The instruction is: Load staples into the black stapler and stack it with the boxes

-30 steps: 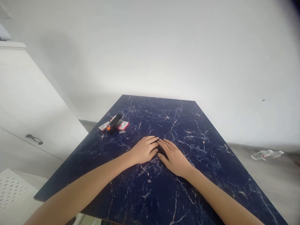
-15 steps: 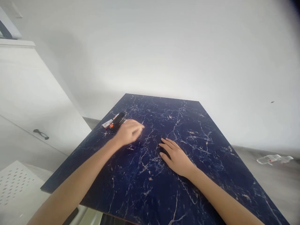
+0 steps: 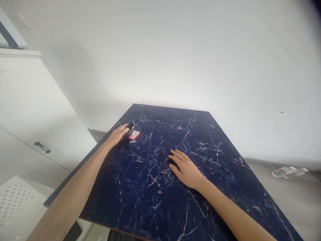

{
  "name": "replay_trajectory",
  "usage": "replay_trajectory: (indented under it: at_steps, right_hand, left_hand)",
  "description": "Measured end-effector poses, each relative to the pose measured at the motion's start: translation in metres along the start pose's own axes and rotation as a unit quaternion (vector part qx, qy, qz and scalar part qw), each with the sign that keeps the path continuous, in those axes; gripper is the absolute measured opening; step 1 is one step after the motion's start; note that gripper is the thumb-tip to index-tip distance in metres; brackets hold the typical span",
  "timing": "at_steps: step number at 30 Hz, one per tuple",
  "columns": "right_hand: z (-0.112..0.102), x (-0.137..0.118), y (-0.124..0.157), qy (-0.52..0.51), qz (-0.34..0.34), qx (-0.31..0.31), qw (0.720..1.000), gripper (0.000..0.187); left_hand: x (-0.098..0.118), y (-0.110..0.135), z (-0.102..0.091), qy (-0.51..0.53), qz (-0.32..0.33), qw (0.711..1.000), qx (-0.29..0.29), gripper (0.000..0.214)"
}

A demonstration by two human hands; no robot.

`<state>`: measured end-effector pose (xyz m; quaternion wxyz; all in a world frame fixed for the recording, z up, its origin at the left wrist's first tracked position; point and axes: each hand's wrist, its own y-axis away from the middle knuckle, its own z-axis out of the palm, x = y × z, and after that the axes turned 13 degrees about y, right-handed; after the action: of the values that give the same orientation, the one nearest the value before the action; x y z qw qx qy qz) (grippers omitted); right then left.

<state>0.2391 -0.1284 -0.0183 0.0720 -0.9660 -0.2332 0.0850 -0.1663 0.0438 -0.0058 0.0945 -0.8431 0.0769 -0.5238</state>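
At the left side of the blue marbled table (image 3: 160,197), my left hand (image 3: 117,135) is closed over a small dark object; only its black end (image 3: 130,126) shows beyond the fingers, and its kind I cannot make out. A small red-and-white box (image 3: 134,135) lies just right of that hand. Close in front of the box is a small light-grey piece (image 3: 132,142). My right hand (image 3: 187,170) rests palm down near the table's middle, fingers spread, holding nothing.
A white cabinet (image 3: 30,100) with a dark handle (image 3: 42,147) stands to the left. Below it is a white perforated surface (image 3: 16,201). Clear plastic bottles (image 3: 288,172) lie on the floor at right. A pale wall (image 3: 175,60) stands behind the table.
My left hand has moved left from beside the small items onto the dark object, covering most of it. The red-and-white box now shows to its right. My right hand stays in place.
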Motion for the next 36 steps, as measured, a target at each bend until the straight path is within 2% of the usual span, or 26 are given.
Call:
replay_trajectory:
  at_steps: [5, 9, 11, 14, 17, 20, 23, 25, 28, 31, 33, 36]
  right_hand:
    - [0.002, 0.001, 0.0, 0.003, -0.001, 0.004, 1.0, 0.05]
    - [0.003, 0.001, 0.0, 0.01, -0.009, 0.011, 1.0, 0.049]
    - [0.002, 0.0, 0.0, 0.008, -0.012, 0.023, 1.0, 0.047]
    - [-0.001, -0.003, -0.001, -0.015, -0.002, 0.067, 0.998, 0.04]
    - [-0.006, -0.005, -0.001, -0.052, 0.017, 0.112, 0.992, 0.032]
    - [-0.011, -0.006, -0.001, -0.083, 0.005, 0.112, 0.99, 0.024]
    - [-0.014, -0.007, 0.0, -0.115, -0.017, 0.101, 0.988, 0.02]
    - [-0.015, -0.006, 0.001, -0.122, -0.02, 0.101, 0.987, 0.015]
    - [-0.017, -0.011, 0.002, -0.086, -0.027, 0.123, 0.988, 0.012]
    - [-0.021, -0.028, 0.007, -0.02, -0.078, 0.133, 0.988, 0.02]
    - [-0.022, -0.044, 0.012, 0.016, -0.097, 0.102, 0.99, 0.024]
    - [-0.022, -0.065, 0.022, 0.052, -0.071, 0.036, 0.995, 0.024]
  left_hand:
    - [0.011, 0.008, 0.013, -0.015, 0.006, 0.994, -0.107, 0.074]
    - [0.033, 0.024, 0.034, 0.0, 0.033, 0.981, -0.193, 0.078]
    - [0.05, 0.037, 0.051, 0.01, 0.064, 0.968, -0.242, 0.077]
    - [0.076, 0.06, 0.078, 0.014, 0.143, 0.94, -0.309, 0.071]
    - [0.094, 0.077, 0.095, 0.0, 0.206, 0.907, -0.367, 0.07]
    - [0.1, 0.086, 0.101, -0.039, 0.241, 0.9, -0.36, 0.067]
    - [0.098, 0.091, 0.105, -0.074, 0.264, 0.908, -0.317, 0.052]
    - [0.097, 0.094, 0.109, -0.094, 0.275, 0.912, -0.29, 0.049]
    - [0.094, 0.096, 0.111, -0.115, 0.281, 0.91, -0.284, 0.057]
    - [0.092, 0.095, 0.111, -0.113, 0.277, 0.906, -0.299, 0.065]
    - [0.09, 0.094, 0.11, -0.111, 0.271, 0.906, -0.307, 0.071]
    - [0.09, 0.094, 0.108, -0.107, 0.263, 0.908, -0.307, 0.075]
